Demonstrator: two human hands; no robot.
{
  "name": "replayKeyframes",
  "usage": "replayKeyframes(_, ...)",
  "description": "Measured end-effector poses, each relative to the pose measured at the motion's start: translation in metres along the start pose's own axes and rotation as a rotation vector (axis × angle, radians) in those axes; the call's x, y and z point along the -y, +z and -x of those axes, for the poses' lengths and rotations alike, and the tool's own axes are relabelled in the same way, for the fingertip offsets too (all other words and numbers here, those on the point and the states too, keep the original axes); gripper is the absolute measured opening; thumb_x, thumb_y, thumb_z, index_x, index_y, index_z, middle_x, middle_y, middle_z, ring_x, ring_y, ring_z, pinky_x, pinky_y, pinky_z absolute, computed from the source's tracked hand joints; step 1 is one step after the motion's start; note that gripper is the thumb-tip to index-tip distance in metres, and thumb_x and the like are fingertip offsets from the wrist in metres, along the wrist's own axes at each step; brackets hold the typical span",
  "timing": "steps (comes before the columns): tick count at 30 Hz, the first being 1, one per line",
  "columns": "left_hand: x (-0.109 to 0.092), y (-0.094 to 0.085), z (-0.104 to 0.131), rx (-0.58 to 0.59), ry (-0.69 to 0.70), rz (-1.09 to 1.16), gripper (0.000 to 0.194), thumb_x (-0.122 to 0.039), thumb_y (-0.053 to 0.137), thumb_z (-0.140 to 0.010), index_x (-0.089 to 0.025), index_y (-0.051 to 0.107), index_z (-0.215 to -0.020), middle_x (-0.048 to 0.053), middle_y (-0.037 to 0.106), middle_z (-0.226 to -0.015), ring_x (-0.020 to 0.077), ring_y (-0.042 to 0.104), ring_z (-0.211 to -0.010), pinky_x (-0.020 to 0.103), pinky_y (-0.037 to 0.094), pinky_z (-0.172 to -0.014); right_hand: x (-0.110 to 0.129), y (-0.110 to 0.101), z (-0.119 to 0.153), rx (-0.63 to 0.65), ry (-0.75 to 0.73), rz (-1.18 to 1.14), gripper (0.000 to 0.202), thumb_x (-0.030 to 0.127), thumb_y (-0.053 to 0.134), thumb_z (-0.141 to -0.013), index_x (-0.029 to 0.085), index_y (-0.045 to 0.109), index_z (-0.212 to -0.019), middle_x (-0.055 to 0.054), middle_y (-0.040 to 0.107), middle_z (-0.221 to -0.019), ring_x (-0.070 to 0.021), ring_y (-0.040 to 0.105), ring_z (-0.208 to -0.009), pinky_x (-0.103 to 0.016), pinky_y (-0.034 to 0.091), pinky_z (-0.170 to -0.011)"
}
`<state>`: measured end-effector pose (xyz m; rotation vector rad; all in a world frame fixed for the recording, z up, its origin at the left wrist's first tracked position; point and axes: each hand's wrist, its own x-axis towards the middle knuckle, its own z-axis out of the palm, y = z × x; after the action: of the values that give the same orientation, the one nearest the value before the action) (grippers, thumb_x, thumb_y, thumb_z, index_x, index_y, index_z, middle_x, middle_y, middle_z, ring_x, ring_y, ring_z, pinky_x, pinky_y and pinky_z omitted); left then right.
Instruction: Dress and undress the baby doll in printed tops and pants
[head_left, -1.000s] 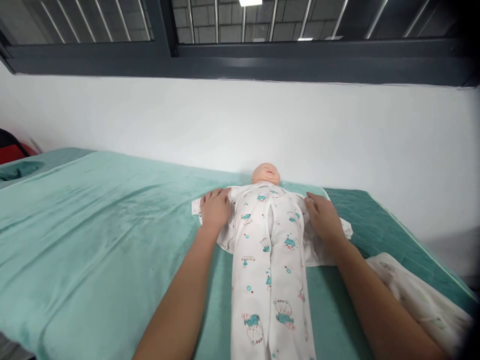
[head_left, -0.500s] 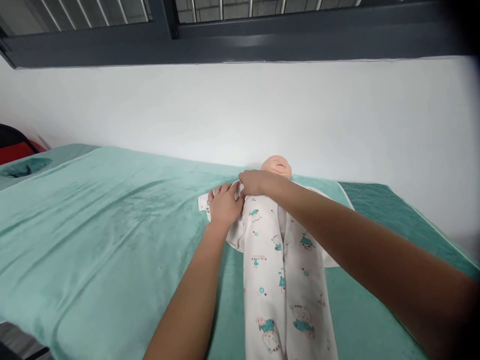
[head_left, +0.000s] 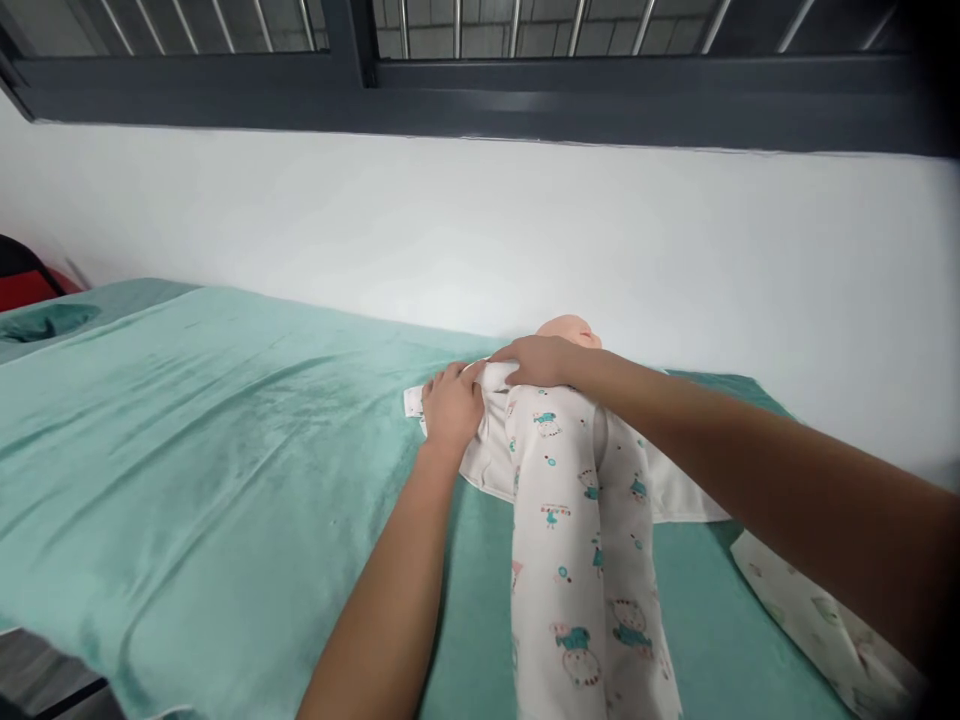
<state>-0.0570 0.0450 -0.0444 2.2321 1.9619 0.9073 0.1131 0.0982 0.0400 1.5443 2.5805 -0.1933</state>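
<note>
A baby doll lies on the bed, its head against the wall and partly hidden by my right arm. White printed baby clothes cover its body and run toward me. A white baby top spreads out beneath, one sleeve sticking out to the left. My left hand is closed over that sleeve, fingers curled on the cloth. Just right of it, my right hand pinches the top's white cloth near the doll's shoulder. The doll's arm cannot be made out.
A green plush cover lies over the bed. White printed cloth rests at the lower right, partly under my right forearm. Behind the bed rises a white wall below a dark window frame. A red and black object stands far left.
My right hand has shifted slightly right and the doll has rolled or tilted right, its head turned. More white cloth shows between my hands. The view has also shifted, showing printed cloth at lower right.
</note>
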Motion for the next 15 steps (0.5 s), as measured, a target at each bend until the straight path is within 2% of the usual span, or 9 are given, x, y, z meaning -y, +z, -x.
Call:
replayKeyframes(5, 0.006, 0.003, 0.0, 0.016, -0.063, 0.026, 0.045, -0.024, 0.036, -0.096, -0.033, 0.06, -0.132, 0.004, 0.064, -0.126, 0.0247, 0.06, -0.112, 0.038, 0.047, -0.087, -0.026, -0.006, 0.02, -0.091, 0.004, -0.061, 0.052, 0.037, 0.057, -0.086, 0.036, 0.057, -0.138, -0.002, 0.059, -0.14, -0.0275, 0.06, -0.118, -0.038, 0.045, -0.097)
replayKeyframes(8, 0.009, 0.004, 0.0, 0.033, -0.097, 0.04, 0.048, -0.016, 0.036, -0.093, -0.033, 0.061, -0.13, 0.004, 0.064, -0.123, 0.0241, 0.061, -0.11, 0.035, 0.048, -0.08, -0.038, -0.014, 0.031, -0.129, 0.031, -0.047, 0.05, 0.038, 0.057, -0.086, 0.035, 0.059, -0.136, -0.003, 0.062, -0.135, -0.0288, 0.059, -0.119, -0.04, 0.045, -0.099)
replayKeyframes(12, 0.011, 0.007, -0.001, 0.035, -0.15, 0.034, 0.05, -0.01, 0.037, -0.089, -0.032, 0.06, -0.128, 0.005, 0.066, -0.119, 0.0243, 0.063, -0.106, 0.034, 0.049, -0.079, -0.044, -0.021, 0.041, -0.169, 0.044, -0.048, 0.049, 0.04, 0.058, -0.086, 0.035, 0.061, -0.134, -0.002, 0.065, -0.13, -0.0288, 0.06, -0.117, -0.04, 0.045, -0.099)
replayKeyframes(15, 0.009, 0.007, -0.002, 0.036, -0.184, 0.019, 0.052, -0.009, 0.039, -0.086, -0.029, 0.054, -0.131, 0.007, 0.066, -0.117, 0.0256, 0.063, -0.104, 0.037, 0.05, -0.081, -0.042, -0.018, 0.042, -0.183, 0.039, -0.088, 0.051, 0.041, 0.059, -0.086, 0.034, 0.059, -0.136, -0.002, 0.064, -0.134, -0.0279, 0.06, -0.119, -0.041, 0.044, -0.101)
